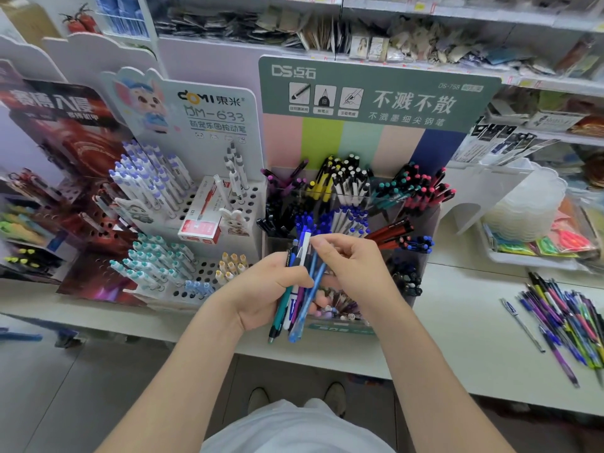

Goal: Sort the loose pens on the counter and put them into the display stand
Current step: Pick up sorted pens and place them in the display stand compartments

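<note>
Crowded white shelves (474,16) stand above a grey tiled floor (65,387).

Up on the display stand (376,93), the green header reads "DS点石" top left and a small "DS-758" at the right. Then comes big white "不溅不散", with "不溅墨细尖钢笔" under it. The three icon captions are too small to read. The white card (212,109) reads "DOMI 東米", "DM-633", "萌宠乐园按动笔". The red board (55,106), far left, has large characters, too blurred to read.
</note>
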`<state>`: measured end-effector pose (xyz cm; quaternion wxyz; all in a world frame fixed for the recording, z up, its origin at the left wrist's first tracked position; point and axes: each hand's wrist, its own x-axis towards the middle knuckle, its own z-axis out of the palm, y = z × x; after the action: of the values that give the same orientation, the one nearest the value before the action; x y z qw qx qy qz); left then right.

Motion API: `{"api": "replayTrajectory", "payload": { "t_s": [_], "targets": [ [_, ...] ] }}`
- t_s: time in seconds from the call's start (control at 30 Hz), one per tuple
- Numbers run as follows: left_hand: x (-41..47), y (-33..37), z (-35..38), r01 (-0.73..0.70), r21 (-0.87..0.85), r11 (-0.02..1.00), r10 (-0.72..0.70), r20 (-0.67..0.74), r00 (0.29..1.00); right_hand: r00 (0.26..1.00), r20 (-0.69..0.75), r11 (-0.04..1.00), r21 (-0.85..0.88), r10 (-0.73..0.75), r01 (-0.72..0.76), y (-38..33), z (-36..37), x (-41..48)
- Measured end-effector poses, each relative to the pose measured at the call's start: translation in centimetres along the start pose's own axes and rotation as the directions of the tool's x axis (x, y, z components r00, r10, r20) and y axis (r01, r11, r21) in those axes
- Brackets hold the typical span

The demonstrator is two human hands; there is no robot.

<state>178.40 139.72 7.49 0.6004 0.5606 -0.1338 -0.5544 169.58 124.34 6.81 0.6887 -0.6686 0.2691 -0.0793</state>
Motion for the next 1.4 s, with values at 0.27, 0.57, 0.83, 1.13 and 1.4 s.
{"api": "replayTrajectory", "payload": {
  "t_s": [0.27,0.57,0.83,1.13,1.4],
  "targets": [
    [-0.5,-0.7,-1.8,-0.097,-0.022,0.995,0.085,-0.312,0.946,0.93,-0.211,0.942,-0.214,-0.302,0.258,1.7,1.0,0.5],
    [-0.2,-1.8,-5.8,-0.242,-0.181,0.953,0.051,-0.693,0.72,0.719,-0.355,0.788,-0.425,-0.598,0.446,3.7,3.4,1.1],
    [-0.4,-1.7,-4.7,-0.222,-0.383,0.896,-0.01,-0.519,0.855,0.823,0.147,0.437,-0.789,-0.549,0.432,10.2,6.1,4.6],
    [-0.1,-1.7,-3.3,-0.422,-0.469,0.776,0.206,-0.444,0.872,0.889,-0.225,0.903,-0.266,-0.399,0.338,4.4,6.4,-1.9],
    [0.8,0.2,-0.6,-0.413,-0.268,0.87,0.307,-0.36,0.881,0.934,-0.163,0.914,-0.316,-0.318,0.256,1.7,4.3,-2.8]
  ]
}}
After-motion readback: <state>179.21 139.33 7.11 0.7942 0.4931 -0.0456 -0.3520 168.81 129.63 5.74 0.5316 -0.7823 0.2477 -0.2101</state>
